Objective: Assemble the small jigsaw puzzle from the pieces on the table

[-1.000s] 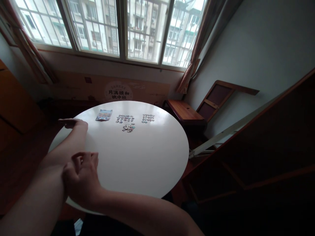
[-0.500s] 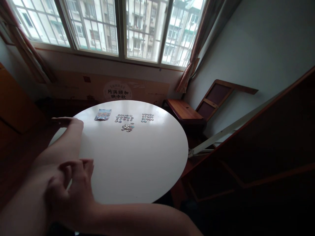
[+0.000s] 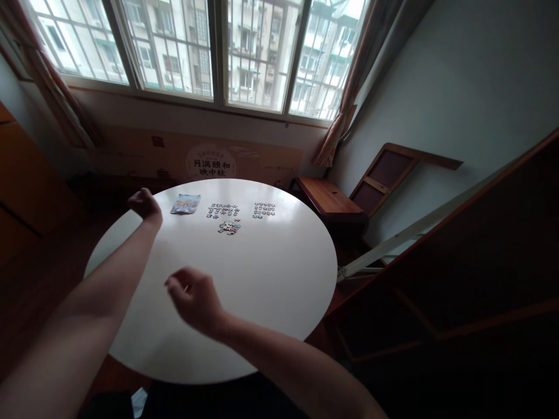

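Observation:
My left hand [image 3: 145, 203], its fingers curled into a fist, is raised over the far left edge of the round white table [image 3: 257, 279]. It is nearest to a small printed picture sheet [image 3: 186, 203]. Above the middle left of the table, my right hand [image 3: 195, 298] is curled into a loose fist, and nothing shows in it. Farther off lie jigsaw pieces: a heap [image 3: 229, 227], a spread group [image 3: 223, 210] behind it, and neat rows [image 3: 264, 210] to the right. Neither hand touches the pieces.
A wooden bench [image 3: 328, 195] stands beyond the table's far right edge. A dark folded board with a metal leg [image 3: 379, 247] leans at the right. Behind the table are a printed banner [image 3: 244, 163] and barred windows [image 3: 257, 58].
My right hand has come away from the left forearm, moving right and forward over the table. The left hand has shifted slightly right and its fingers have curled in. The puzzle pieces stay put.

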Tool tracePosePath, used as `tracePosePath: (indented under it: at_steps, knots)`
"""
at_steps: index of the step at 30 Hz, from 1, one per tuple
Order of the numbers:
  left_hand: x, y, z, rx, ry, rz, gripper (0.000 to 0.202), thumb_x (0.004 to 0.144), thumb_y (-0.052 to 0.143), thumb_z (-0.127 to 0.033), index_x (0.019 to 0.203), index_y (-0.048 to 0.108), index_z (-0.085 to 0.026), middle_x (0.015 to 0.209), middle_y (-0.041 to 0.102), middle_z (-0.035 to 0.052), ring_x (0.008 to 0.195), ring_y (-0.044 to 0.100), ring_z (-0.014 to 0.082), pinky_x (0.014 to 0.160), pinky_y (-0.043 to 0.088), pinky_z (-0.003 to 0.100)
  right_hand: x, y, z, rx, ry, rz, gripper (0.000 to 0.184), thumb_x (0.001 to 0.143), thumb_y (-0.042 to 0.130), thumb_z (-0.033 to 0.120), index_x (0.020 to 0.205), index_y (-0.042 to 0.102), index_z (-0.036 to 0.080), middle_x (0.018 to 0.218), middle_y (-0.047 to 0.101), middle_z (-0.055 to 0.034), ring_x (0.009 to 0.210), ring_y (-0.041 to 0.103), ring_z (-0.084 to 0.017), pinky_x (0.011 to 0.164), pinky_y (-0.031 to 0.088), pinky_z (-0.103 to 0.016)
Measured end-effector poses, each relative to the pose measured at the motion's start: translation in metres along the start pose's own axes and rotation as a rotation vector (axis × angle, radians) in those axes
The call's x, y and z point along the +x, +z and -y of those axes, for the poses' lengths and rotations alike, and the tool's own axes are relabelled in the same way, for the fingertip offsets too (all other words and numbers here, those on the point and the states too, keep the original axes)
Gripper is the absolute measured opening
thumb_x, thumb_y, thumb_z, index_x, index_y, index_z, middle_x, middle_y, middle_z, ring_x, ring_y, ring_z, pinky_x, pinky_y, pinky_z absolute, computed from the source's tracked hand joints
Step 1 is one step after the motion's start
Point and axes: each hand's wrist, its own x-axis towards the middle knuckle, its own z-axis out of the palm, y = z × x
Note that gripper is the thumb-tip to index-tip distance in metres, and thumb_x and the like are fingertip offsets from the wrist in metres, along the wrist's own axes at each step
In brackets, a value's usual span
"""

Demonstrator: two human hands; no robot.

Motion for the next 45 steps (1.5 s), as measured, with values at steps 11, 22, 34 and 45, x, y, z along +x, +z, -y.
tracePosePath:
  at_steps: [11,22,34,45]
  knots:
    - [-0.104,0.057,-0.018,0.148,0.502,0.576,0.025,0.083,0.051,-0.034,0.097,0.065,-0.019,0.092,0.063,0.0047,0.079,0.059,0.0185,0.073,0.042,0.029,0.099,-0.109,-0.073,-0.385,-0.053,-0.382,0.019,0.084,0.048,0.027,0.078,0.064,0.017,0.073,0.064,-0.0028,0.067,0.057,-0.014,0.068,0.044,-0.026]
    - [-0.118,0.051,-0.005,0.279,0.535,0.581,0.027,0.086,0.05,-0.033,0.104,0.066,-0.022,0.113,0.062,0.0086,0.107,0.053,0.027,0.091,0.034,0.041,0.098,-0.116,-0.094,-0.32,-0.09,-0.421,0.019,0.082,0.047,0.023,0.079,0.064,0.017,0.08,0.064,-0.0041,0.069,0.057,-0.013,0.069,0.047,-0.025]
    - [-0.124,0.04,-0.011,0.386,0.355,0.54,0.023,0.082,0.053,-0.038,0.093,0.067,-0.022,0.103,0.066,0.0076,0.098,0.055,0.0295,0.085,0.035,0.042,0.088,-0.116,-0.087,-0.376,-0.068,-0.241,0.014,0.079,0.053,0.018,0.077,0.067,0.017,0.08,0.06,-0.0022,0.063,0.056,-0.01,0.068,0.048,-0.024]
    - [-0.123,0.044,-0.007,0.424,0.318,0.622,0.025,0.079,0.056,-0.044,0.085,0.069,-0.023,0.099,0.064,0.01,0.098,0.053,0.0322,0.083,0.038,0.044,0.088,-0.118,-0.087,-0.329,-0.066,-0.303,0.014,0.078,0.052,0.019,0.077,0.066,0.017,0.08,0.062,-0.0019,0.063,0.056,-0.01,0.068,0.049,-0.024]
